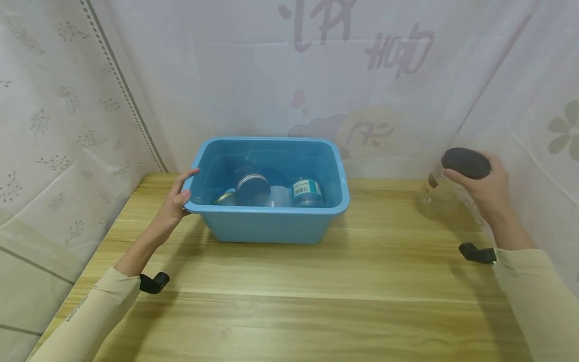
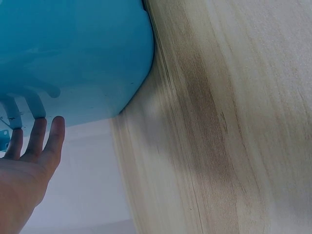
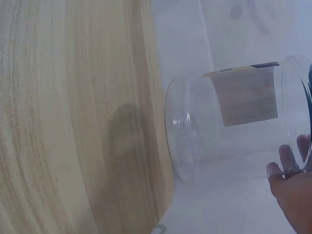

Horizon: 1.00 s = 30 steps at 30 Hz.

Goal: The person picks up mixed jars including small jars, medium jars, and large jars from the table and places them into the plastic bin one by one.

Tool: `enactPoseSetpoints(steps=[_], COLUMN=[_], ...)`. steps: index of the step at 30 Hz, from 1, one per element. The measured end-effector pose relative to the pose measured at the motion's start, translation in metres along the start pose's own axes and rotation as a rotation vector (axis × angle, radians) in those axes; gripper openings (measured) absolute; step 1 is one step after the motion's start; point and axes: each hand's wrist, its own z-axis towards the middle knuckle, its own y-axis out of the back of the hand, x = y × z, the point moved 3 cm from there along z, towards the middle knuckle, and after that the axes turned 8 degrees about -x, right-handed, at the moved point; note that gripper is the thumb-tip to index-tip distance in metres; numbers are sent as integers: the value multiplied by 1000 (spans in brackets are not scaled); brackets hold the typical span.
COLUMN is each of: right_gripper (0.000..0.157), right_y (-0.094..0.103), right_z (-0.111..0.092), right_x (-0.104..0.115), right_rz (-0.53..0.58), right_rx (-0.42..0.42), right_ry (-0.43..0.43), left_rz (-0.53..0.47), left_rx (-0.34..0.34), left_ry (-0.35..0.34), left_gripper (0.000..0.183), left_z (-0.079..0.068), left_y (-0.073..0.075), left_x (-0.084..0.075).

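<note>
My left hand (image 1: 177, 195) grips the left rim of a blue plastic tub (image 1: 267, 226). In the left wrist view three fingers (image 2: 54, 136) lie against the tub's outer wall. Over the right end of the table, my right hand (image 1: 492, 187) holds a clear jar (image 3: 243, 146) by its black lid (image 1: 466, 163). The jar has a label on its side, and its base is above the table. Several jars lie inside the tub, among them a silver-lidded jar (image 1: 253, 191) and a jar with a teal and white label (image 1: 307, 189).
The tub stands on a wood-grain table (image 1: 289, 322) near its back edge. Printed white curtains (image 1: 235, 75) hang behind the table and along both sides. A black wrist mount (image 1: 154, 283) juts from the left sleeve, and another black mount (image 1: 477, 253) from the right.
</note>
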Motion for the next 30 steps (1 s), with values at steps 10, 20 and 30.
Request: enactPoseSetpoints(steps=[10, 20, 30], right_gripper=[78, 80, 80], right_y=[-8, -14, -18], right_z=[-4, -8, -10], right_x=[21, 37, 49], right_rz=[73, 77, 173], right_rx=[9, 14, 27], right_ry=[-1, 40, 61], left_rz=[7, 5, 19], left_rx=[2, 4, -1], left_ry=[1, 4, 18], left_gripper=[56, 56, 57], left_z=[0, 0, -1], left_y=[1, 1, 0], left_x=[1, 2, 0])
